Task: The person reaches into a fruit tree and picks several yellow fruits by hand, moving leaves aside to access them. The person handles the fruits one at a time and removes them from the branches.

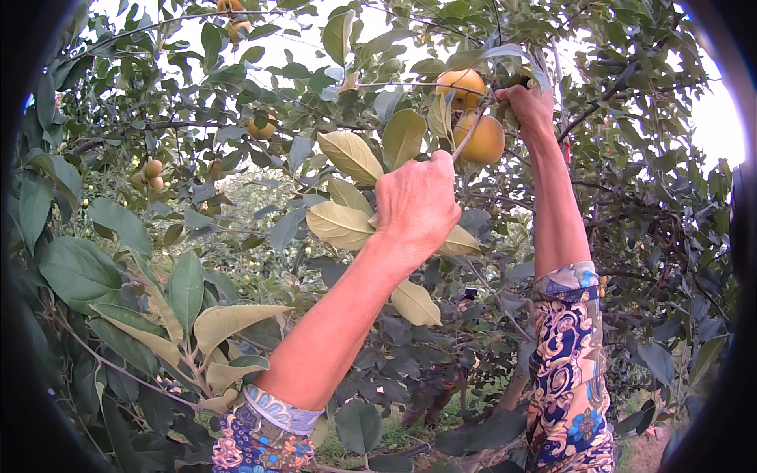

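Note:
My left hand (417, 204) is closed around a thin leafy twig (473, 130) of a fruit tree, its back towards the camera. Two yellow-orange apples, an upper one (462, 83) and a lower one (482, 140), hang just above and to the right of that hand. Pale undersides of leaves (352, 156) fan out beside it. Raised higher on the right, my right hand (528, 106) is curled among leaves close to a branch; its fingers are partly hidden, and what it grips cannot be told.
Leafy branches surround both arms. More apples hang at the left (154, 168), left of centre (262, 126) and at the top (238, 29). A dark branch (600, 100) slants at the upper right. Large leaves (80, 273) stand at the lower left, near my left sleeve.

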### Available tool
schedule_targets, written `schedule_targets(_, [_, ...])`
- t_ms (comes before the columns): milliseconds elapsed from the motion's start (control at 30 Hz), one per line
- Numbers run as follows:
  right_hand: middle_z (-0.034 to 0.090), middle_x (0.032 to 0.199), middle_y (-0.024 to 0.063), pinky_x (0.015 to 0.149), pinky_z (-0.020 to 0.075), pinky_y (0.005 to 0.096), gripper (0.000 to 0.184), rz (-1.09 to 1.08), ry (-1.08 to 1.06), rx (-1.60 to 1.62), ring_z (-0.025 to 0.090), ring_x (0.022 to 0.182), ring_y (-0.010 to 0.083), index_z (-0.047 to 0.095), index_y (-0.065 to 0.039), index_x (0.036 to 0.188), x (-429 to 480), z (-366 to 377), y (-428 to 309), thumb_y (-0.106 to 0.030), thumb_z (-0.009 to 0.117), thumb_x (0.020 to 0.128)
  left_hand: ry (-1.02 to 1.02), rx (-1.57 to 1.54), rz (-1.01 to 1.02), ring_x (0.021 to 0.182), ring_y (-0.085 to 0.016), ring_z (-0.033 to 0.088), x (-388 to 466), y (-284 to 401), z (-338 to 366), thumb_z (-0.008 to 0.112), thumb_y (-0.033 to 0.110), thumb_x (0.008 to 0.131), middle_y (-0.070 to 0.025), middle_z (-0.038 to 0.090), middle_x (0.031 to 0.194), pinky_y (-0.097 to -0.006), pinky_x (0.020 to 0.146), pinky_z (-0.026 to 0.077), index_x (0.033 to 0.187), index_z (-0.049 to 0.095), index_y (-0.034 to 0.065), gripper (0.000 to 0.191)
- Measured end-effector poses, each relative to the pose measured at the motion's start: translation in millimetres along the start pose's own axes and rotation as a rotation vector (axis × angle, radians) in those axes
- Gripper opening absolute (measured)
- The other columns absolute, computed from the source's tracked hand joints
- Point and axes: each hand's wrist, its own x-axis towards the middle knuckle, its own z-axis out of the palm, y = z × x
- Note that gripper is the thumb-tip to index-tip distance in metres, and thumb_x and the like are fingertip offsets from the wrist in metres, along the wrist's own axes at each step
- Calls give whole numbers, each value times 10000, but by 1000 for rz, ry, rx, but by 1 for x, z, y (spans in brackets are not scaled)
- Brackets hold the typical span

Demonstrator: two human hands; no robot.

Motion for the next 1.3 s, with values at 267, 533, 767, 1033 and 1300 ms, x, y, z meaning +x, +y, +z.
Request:
schedule_targets(267, [718, 1024, 96, 788, 538, 264, 539, -382, -108, 153, 664, 861, 119, 619, 46, 1243, -10, -5, 16, -58, 796, 745, 60, 10, 26, 736, -380, 671, 2, -17, 4, 588, 81, 804, -186, 668, 735, -498, 642, 504, 912, 588, 35, 117])
schedule_targets(533, [729, 974, 26, 802, 526, 243, 405, -389, -206, 103, 666, 831, 100, 705, 10, 1105, -35, -1, 4, 5, 798, 710, 126, 54, 47, 697, -401, 663, -1, -23, 9, 563, 50, 793, -192, 655, 719, -503, 604, 497, 903, 570, 35, 111])
schedule_targets(767, [747, 933, 93, 747, 514, 338, 423, -238, 51, -525, 696, 793, 187, 719, -187, 1176, -38, 7, -27, -183, 756, 755, 114, 77, 109, 677, -383, 670, -6, -19, 10, 588, 29, 755, -190, 659, 727, -479, 582, 507, 888, 565, 20, 135])
schedule_targets(1033, [745, 971, 71, 819, 510, 374, 435, -302, -84, -763, 703, 912, 235, 711, -185, 1177, -20, 17, -44, -259, 751, 750, 129, 102, 123, 685, -359, 681, -9, -16, 11, 599, 34, 760, -180, 668, 731, -462, 594, 524, 928, 589, 18, 169])
schedule_targets(1300, [694, 909, 15, 745, 522, 283, 441, -316, -359, -74, 622, 807, 78, 663, -1, 1193, -60, -1, -52, -61, 759, 767, 75, 111, 56, 802, -294, 683, -2, -17, 3, 671, 71, 736, -141, 687, 756, -411, 646, 552, 887, 580, 23, 183])
